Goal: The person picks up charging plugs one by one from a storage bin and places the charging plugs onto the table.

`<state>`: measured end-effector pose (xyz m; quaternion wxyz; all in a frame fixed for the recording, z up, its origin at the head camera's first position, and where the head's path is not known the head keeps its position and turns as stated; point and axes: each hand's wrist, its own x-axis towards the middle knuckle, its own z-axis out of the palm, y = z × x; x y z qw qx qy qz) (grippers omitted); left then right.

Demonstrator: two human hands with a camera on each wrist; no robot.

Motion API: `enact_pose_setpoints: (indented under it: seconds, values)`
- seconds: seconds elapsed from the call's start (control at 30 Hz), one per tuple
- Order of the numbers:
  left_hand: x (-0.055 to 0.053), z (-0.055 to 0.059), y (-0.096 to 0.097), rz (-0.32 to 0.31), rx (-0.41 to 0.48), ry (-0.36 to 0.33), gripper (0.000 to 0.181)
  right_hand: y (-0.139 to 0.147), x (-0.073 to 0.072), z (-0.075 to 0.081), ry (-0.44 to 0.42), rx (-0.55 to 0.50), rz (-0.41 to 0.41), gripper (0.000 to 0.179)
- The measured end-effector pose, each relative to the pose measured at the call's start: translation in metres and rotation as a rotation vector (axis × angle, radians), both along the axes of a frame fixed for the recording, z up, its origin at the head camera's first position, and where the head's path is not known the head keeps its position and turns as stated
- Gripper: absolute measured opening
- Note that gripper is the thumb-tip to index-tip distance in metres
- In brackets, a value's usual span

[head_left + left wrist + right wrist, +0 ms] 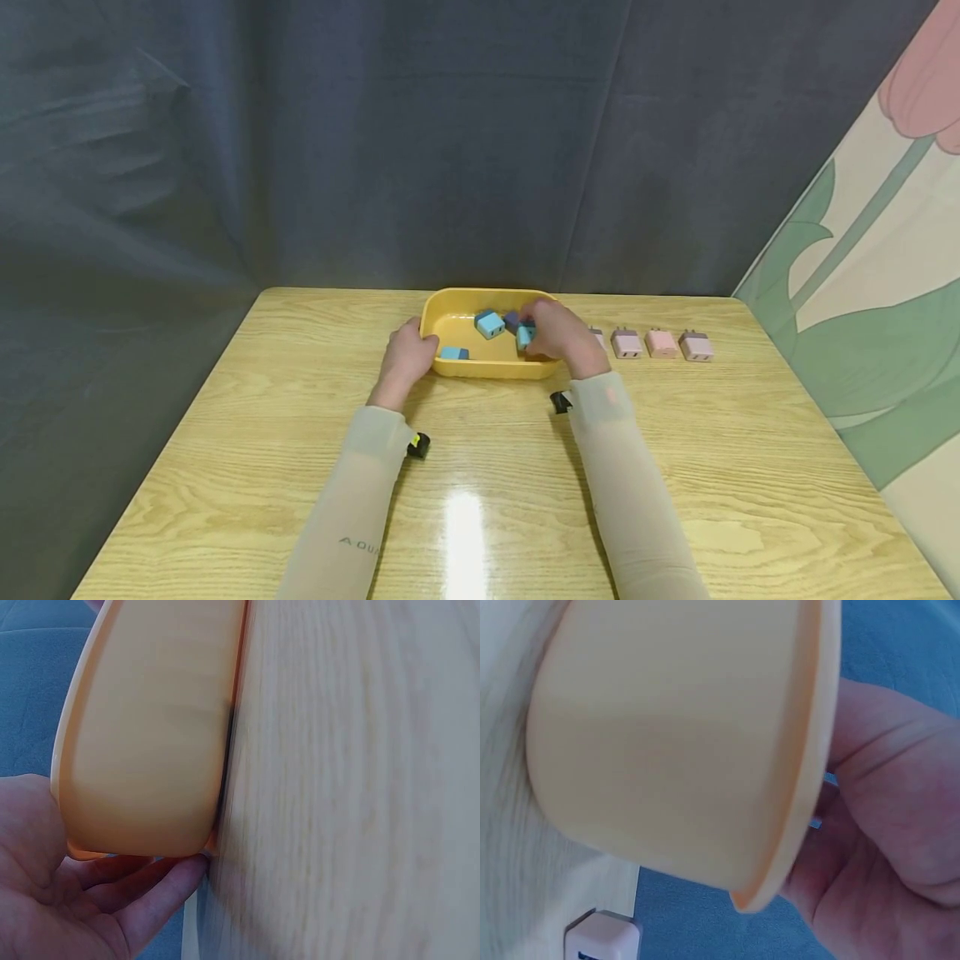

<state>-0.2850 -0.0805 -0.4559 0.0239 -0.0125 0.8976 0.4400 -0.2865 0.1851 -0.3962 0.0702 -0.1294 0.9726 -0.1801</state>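
Note:
A yellow plastic tray point(495, 369) stands at the back of the table. My left hand point(406, 357) grips its left end, thumb over the rim and fingers outside and below, as the left wrist view shows. Over the right end, my right hand point(558, 333) reaches in and pinches a blue charger plug point(525, 338), mostly covered by the fingers. Also in the tray lie a second blue charger plug point(491, 325), another blue one point(453, 353) by the near left wall, and a dark blue piece point(512, 321) beside the right fingers.
Right of the tray runs a row of pink charger plugs: one point(627, 343), a pinker one point(661, 343) and the end one point(696, 345); another is partly hidden by my right wrist. A dark curtain point(450, 150) hangs behind the wooden table point(750, 467).

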Motion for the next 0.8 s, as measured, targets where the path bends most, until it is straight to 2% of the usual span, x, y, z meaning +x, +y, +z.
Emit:
enact_pose_setpoints:
  seconds: [0.6,0.7,0.73,0.8]
  values:
    - [0.001,0.004,-0.002,0.001,-0.004,0.002,0.042,0.006,0.004,0.015,0.038,-0.029,-0.015,0.048]
    - [0.000,0.002,-0.002,-0.005,0.010,0.005,0.043,0.010,0.007,0.017,0.060,-0.042,-0.012,0.047]
    - [-0.004,-0.003,-0.003,-0.010,0.007,0.014,0.044,0.012,0.009,0.018,0.066,-0.047,-0.016,0.048]
    - [-0.004,-0.005,-0.002,-0.014,0.010,0.009,0.045,0.018,0.012,0.019,0.074,-0.057,-0.027,0.050]
